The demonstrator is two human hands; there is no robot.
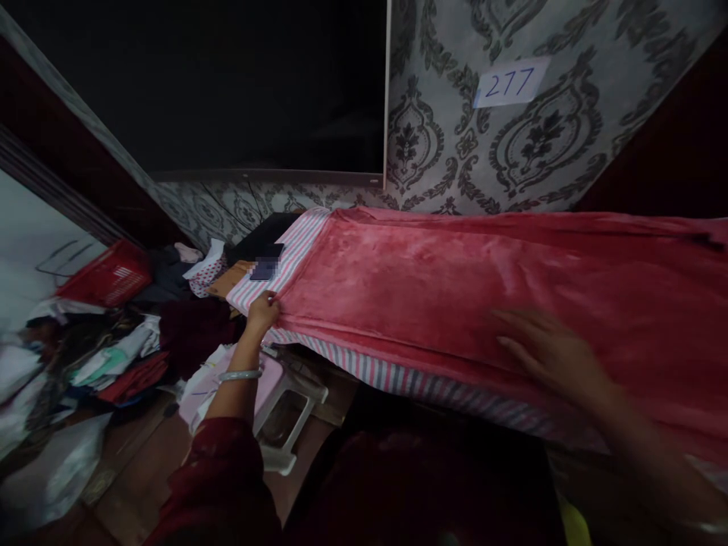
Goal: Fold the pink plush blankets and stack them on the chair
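A red plush blanket [387, 280] lies folded in layers along a long surface, over a striped cloth [398, 377] that hangs down at the front and shows at the left end. My left hand [264, 312] pinches the blanket's near left corner. Farther right, my right hand [546, 349] is spread over the blanket with its fingers stretched out; it is somewhat blurred, and I cannot tell how firmly it touches. A dark phone-like object [265, 267], partly pixelated, rests on the striped cloth beyond my left hand.
Behind the surface hangs a large dark television [255, 91] on a patterned wall. A pink and white plastic stool [273, 387] stands below my left arm. At left are heaped clothes [119, 356] and a red basket [108, 273]. A paper label [510, 82] reads 277.
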